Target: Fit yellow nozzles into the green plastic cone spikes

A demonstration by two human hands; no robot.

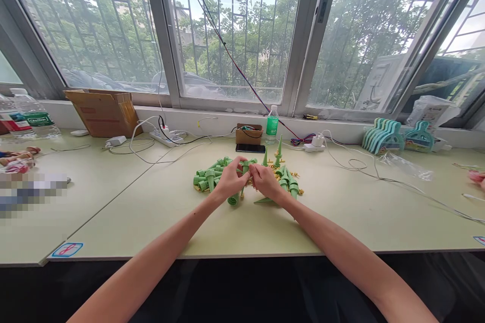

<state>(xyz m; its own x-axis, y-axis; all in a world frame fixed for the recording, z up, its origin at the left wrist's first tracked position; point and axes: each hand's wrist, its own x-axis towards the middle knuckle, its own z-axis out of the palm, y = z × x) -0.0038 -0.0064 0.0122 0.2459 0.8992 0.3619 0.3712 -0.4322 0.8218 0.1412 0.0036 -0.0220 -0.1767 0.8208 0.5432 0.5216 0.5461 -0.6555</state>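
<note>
My left hand (230,181) is closed around a green plastic spike (245,166), held point-down just above the table. Against it presses my right hand (264,181), fingertips pinched together; whatever lies between them is hidden. To the left is a heap of green threaded spike pieces (210,176). On the right lie more green cone spikes (290,184) among small yellow parts (301,192), and two cones (279,154) stand upright behind. Below my hands, a green cap end (233,200) faces me.
Behind my hands are a black phone (250,148), a small cardboard box (249,134) and a green-labelled bottle (272,125). Cables and a power strip (166,137) run along the back. Teal hangers (383,136) stand at right. A large carton (104,113) is at left.
</note>
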